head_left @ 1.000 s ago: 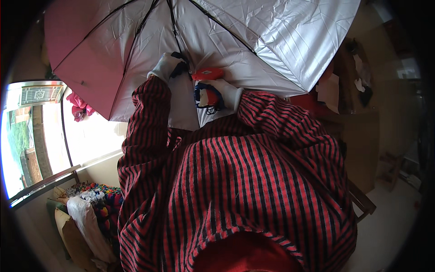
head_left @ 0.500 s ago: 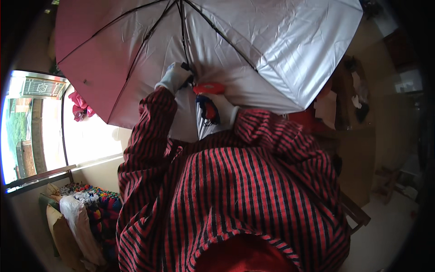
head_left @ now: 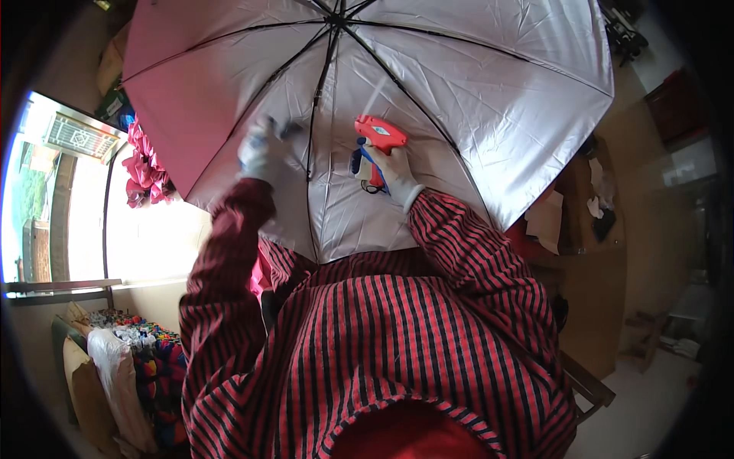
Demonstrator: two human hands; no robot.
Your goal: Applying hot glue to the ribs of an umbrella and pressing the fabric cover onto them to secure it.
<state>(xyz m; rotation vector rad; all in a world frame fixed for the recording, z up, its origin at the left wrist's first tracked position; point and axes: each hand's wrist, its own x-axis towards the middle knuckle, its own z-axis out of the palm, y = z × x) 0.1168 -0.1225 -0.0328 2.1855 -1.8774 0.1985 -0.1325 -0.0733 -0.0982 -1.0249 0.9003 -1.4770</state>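
Observation:
An opened umbrella (head_left: 397,214) spreads in front of me with its silver lining toward me and dark ribs meeting near the top. Its left panels look pinkish. My right hand (head_left: 390,170), in a whitish glove with blue on the fingers, is wrapped round the handle of a red tagging gun (head_left: 384,130), held over the lining. My left hand (head_left: 261,149), also gloved, is smeared by motion in front of the left ribs. Something dark shows at its fingertips; I cannot make out whether it is held or part of the glove.
Pink bunched cloth (head_left: 145,168) hangs by the bright window at the left. Below it stand sacks (head_left: 115,375) and a heap of many-coloured items (head_left: 157,359). At the right, a brown table (head_left: 577,229) bears papers and dark things; a wooden stool leg (head_left: 592,394) shows lower down.
My left hand has moved left and slightly down. The right hand and the tagging gun have come up and right, turning the gun. The umbrella has shifted so its rib hub shows.

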